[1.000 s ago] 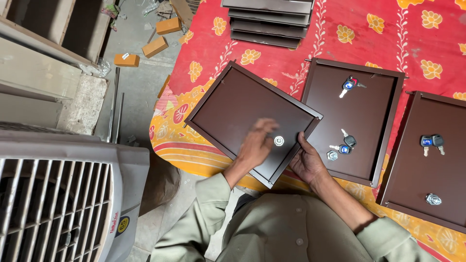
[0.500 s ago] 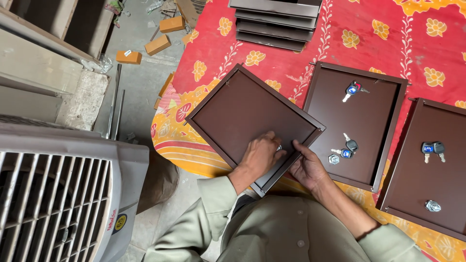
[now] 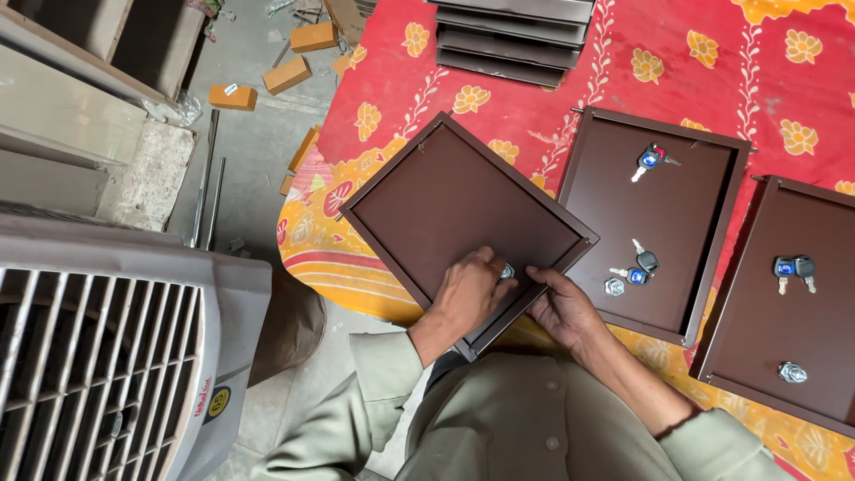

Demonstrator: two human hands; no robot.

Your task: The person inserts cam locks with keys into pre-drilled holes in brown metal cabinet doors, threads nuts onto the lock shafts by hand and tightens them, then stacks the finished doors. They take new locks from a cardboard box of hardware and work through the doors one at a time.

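Red flowered cloth point(image 3: 712, 80) spreads beyond my grip, with a grey cooler point(image 3: 107, 356) off to my left. Between my hands I hold a brown metal panel point(image 3: 454, 200), tilted like a diamond. My left hand point(image 3: 468, 289) lies on its near corner, fingers curled over a small silver lock point(image 3: 508, 271). My right hand point(image 3: 563, 307) clasps the panel's edge just beside it. Right of my grip, blue-capped keys point(image 3: 643, 260) rest in a second panel point(image 3: 659, 214)

Round yellow sticker point(image 3: 217, 402) on the grey air cooler point(image 3: 134, 356), lower left
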